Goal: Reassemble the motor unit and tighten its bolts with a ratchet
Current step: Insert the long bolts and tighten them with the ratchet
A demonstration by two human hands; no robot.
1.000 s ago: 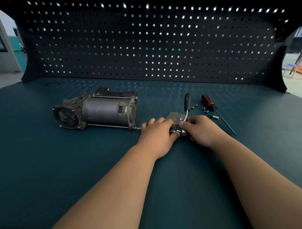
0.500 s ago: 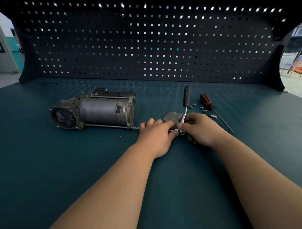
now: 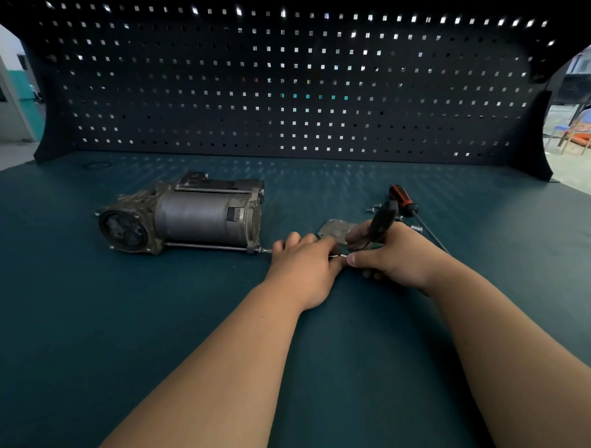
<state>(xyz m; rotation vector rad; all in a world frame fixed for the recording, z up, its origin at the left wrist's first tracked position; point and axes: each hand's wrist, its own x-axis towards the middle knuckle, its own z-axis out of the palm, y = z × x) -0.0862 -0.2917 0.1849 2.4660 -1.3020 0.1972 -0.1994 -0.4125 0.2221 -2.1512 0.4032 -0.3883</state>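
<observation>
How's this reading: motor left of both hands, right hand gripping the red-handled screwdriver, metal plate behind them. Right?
No. The head view shows the right hand gripping the ratchet; the red-handled screwdriver lies on the bench beyond it. The motor and plate are as you say.

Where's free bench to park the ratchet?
Free: bench right of the screwdriver; strip between motor unit and pegboard; near-left corner before the motor unit. Crowded: cover plate, loose bolts, left hand, right hand between motor unit and screwdriver.
</observation>
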